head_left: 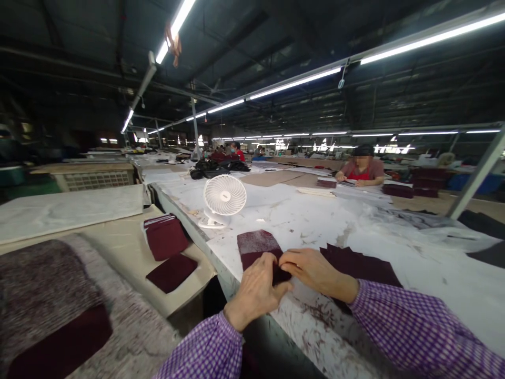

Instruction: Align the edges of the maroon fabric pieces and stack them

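My left hand (254, 295) and right hand (315, 271) meet over the near right part of the maroon fabric panel (259, 245), fingertips almost touching. On my left hand the thumb stands apart from the curled fingers; on my right the fingers are bent in towards the edge. The cloth under them is partly hidden, so I can't tell whether either hand truly pinches it.

To work this edge well, I'd want light, even pressure from both sets of fingertips, the two layers lined up before any firm press, and no sideways tug that would skew the far end. My left fingers are best placed to steady the panel while the right ones do the fine work. The fuzzy, greyish patch on its far half looks like it could catch, so I'd rather not drag my knuckles over it.

The panel lies flat on the white-covered table (284, 216), mostly just beyond my left knuckles and to the left of my right fingertips. The dark maroon pieces (361, 261) spread beside my right wrist, and the white fan (224, 196) stands farther off
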The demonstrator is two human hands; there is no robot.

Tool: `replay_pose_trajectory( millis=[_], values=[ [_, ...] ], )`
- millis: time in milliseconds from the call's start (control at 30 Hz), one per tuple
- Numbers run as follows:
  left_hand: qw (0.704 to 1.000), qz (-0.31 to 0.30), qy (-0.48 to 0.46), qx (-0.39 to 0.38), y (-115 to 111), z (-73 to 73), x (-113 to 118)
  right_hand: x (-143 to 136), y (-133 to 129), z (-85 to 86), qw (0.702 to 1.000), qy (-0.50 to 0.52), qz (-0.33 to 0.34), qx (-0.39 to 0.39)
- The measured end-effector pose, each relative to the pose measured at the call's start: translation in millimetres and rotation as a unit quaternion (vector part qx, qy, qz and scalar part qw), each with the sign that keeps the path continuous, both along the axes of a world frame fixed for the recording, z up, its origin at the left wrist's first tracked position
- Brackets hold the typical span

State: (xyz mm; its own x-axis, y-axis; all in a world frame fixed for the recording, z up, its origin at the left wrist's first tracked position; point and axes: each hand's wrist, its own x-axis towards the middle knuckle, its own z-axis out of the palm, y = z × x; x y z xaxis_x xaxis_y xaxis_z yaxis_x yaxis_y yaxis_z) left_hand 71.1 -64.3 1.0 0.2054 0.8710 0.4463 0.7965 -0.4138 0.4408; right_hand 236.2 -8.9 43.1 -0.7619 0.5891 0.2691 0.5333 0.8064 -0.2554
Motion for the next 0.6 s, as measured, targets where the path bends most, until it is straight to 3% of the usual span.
replay_pose_trajectory(
  millis=[100, 167, 233, 367, 433, 467, 500, 567, 600],
  values=[
    [0.998, 0.056, -0.002, 0.0, 9, -2.0, 2, -3, 2, -7.2, 0.991, 0.13, -0.02, -0.036],
    [0.993, 0.111, -0.039, -0.011, 16, -6.0, 1, -1, 4, -14.8, 0.986, 0.156, -0.054, -0.015],
    [0.988, 0.13, -0.083, -0.005, 21, -11.2, 1, 1, 8, -26.3, 0.992, 0.111, -0.054, 0.035],
    [0.971, 0.095, -0.218, 0.008, 23, -14.4, -2, 0, 14, -49.7, 0.994, 0.007, -0.009, 0.11],
    [0.911, 0.104, -0.398, -0.013, 24, -7.1, -16, -2, 14, -54.2, 0.993, -0.015, -0.005, 0.12],
    [0.855, 0.117, -0.505, -0.021, 24, -1.0, -28, -2, 14, -54.4, 0.993, -0.021, -0.006, 0.119],
    [0.778, 0.134, -0.613, -0.027, 24, 6.1, -44, -2, 14, -53.6, 0.993, -0.024, -0.009, 0.117],
    [0.642, 0.2, -0.74, -0.004, 20, 21.0, -81, -2, 13, -50.9, 0.993, -0.027, -0.012, 0.112],
    [0.613, 0.231, -0.755, 0.042, 17, 27.7, -100, -2, 12, -49.9, 0.994, -0.025, -0.012, 0.11]
  ],
)
